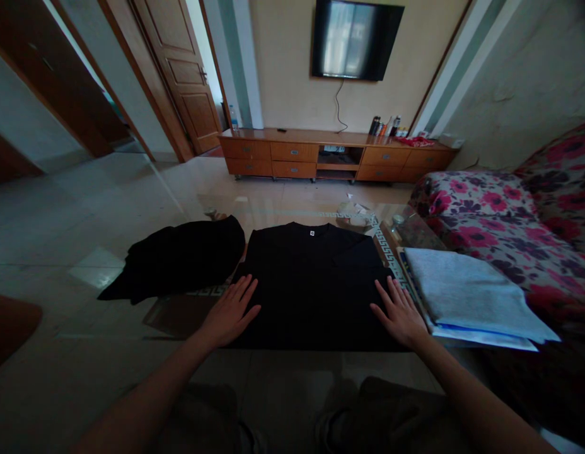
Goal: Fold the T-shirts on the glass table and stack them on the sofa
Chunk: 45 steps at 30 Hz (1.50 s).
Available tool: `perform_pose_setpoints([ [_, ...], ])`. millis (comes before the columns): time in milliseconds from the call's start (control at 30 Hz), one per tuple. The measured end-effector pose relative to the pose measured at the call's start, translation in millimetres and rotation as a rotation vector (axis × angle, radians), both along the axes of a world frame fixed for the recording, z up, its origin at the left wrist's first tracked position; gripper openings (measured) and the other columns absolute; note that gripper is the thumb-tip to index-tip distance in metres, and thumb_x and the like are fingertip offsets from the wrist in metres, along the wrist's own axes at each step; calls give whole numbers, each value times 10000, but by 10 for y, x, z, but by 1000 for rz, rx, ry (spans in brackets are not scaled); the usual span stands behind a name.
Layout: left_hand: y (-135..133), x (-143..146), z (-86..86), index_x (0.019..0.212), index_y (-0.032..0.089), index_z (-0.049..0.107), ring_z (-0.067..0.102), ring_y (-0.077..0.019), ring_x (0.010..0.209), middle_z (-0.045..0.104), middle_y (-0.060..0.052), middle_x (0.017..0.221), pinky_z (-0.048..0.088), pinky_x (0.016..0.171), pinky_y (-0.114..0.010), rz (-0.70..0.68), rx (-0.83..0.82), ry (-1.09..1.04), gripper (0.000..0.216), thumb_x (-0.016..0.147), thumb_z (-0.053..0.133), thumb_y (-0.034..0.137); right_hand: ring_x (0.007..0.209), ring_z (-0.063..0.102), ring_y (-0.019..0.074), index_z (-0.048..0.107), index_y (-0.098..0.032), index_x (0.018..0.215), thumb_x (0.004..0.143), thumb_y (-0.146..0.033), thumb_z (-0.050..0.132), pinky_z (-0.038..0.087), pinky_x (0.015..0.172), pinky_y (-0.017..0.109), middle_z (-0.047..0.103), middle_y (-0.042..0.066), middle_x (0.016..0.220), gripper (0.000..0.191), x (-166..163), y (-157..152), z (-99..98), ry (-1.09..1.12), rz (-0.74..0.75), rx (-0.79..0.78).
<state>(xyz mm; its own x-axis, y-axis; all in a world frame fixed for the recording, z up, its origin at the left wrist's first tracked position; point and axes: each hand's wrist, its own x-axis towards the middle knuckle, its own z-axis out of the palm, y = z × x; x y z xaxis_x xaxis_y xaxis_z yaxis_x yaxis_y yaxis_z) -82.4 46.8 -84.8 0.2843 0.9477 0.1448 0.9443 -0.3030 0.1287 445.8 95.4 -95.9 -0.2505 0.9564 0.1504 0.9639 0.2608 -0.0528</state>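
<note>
A black T-shirt [316, 290] lies spread flat on the glass table, its neckline and small white label at the far end. My left hand [232, 312] rests on the shirt's left edge with the fingers spread. On the opposite edge, my right hand [399, 309] lies flat, its fingers also apart. To the left, a bunched black garment [183, 258] hangs partly past the table's side. A stack of light grey folded cloth [467, 290] sits to the right of my right hand, with white and blue layers under it.
The glass table [389, 243] has a Greek-key border. Beyond it, small items and paper scraps [356, 211] show near a glass jar [397, 221]. A flowered sofa [491, 208] stands close on the right. A wooden TV cabinet [292, 151] runs along the far wall under a television [356, 41].
</note>
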Motion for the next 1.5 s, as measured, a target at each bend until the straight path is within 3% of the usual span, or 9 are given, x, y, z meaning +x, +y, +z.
perform_pose_setpoints([
  [167, 210, -2, 172, 1545, 258, 452, 429, -301, 1460, 443, -102, 1609, 355, 1193, -506, 38, 7, -112, 577, 1043, 386, 534, 1572, 208, 334, 412, -261, 1583, 1024, -593, 365, 192, 1256, 609, 213, 95, 1714, 652, -7, 171, 81, 124, -81, 33],
  [367, 1085, 51, 357, 1367, 194, 578, 566, -296, 1256, 598, -132, 1341, 445, 1110, -467, 176, 156, -400, 466, 961, 547, 421, 1378, 502, 345, 546, -130, 1428, 937, -452, 525, 400, 1166, 517, 523, 214, 1467, 588, 37, 1094, 276, 383, -170, 167],
  [533, 1707, -23, 237, 1341, 154, 566, 571, -309, 1256, 576, -165, 1314, 438, 1119, -449, 356, 61, -474, 508, 885, 619, 372, 1142, 653, 322, 608, -116, 1328, 855, -356, 612, 494, 1057, 468, 695, 197, 1201, 530, 77, 1823, 256, 542, -371, 55],
  [767, 2206, -52, 13, 1413, 111, 516, 495, -401, 1357, 518, -243, 1404, 374, 1155, -539, 508, -2, -448, 653, 843, 683, 383, 1165, 652, 319, 648, -118, 1287, 814, -337, 665, 476, 1076, 456, 700, 199, 1234, 521, -19, 2313, 112, 564, -380, 48],
  [867, 2337, -66, -31, 1441, 107, 507, 479, -399, 1390, 526, -247, 1438, 349, 1181, -529, 503, 15, -446, 681, 840, 706, 358, 1098, 689, 309, 655, -131, 1295, 819, -348, 671, 508, 1033, 459, 716, 193, 1213, 524, -49, 2449, 64, 596, -404, 30],
  [1000, 2449, -129, -95, 1467, 144, 496, 569, -325, 1338, 588, -214, 1425, 418, 1144, -458, 540, 59, -649, 657, 876, 697, 350, 999, 733, 264, 665, -144, 1286, 789, -345, 707, 565, 944, 400, 744, 168, 1173, 538, -73, 2604, 13, 671, -428, -2],
  [1200, 2502, -139, -110, 1410, 155, 593, 735, -267, 1005, 735, -159, 1159, 552, 966, -411, 637, 22, -1020, 655, 837, 748, 433, 960, 740, 268, 726, -120, 1213, 752, -445, 747, 579, 899, 381, 774, 145, 1056, 564, -171, 2633, 56, 751, -408, -20],
  [1333, 2470, -36, 22, 1266, 143, 695, 732, -261, 942, 753, -146, 1080, 566, 907, -408, 605, 9, -1094, 578, 796, 754, 474, 911, 735, 250, 770, -149, 1152, 778, -460, 717, 581, 872, 351, 788, 96, 981, 490, -258, 2500, 217, 795, -319, -16],
  [1500, 2216, 91, 341, 1124, 175, 745, 700, -217, 874, 752, -76, 961, 559, 841, -344, 471, 7, -1111, 421, 816, 703, 460, 921, 719, 254, 779, -153, 1101, 815, -462, 663, 572, 880, 352, 788, 91, 993, 436, -351, 2235, 475, 837, -268, 46],
])
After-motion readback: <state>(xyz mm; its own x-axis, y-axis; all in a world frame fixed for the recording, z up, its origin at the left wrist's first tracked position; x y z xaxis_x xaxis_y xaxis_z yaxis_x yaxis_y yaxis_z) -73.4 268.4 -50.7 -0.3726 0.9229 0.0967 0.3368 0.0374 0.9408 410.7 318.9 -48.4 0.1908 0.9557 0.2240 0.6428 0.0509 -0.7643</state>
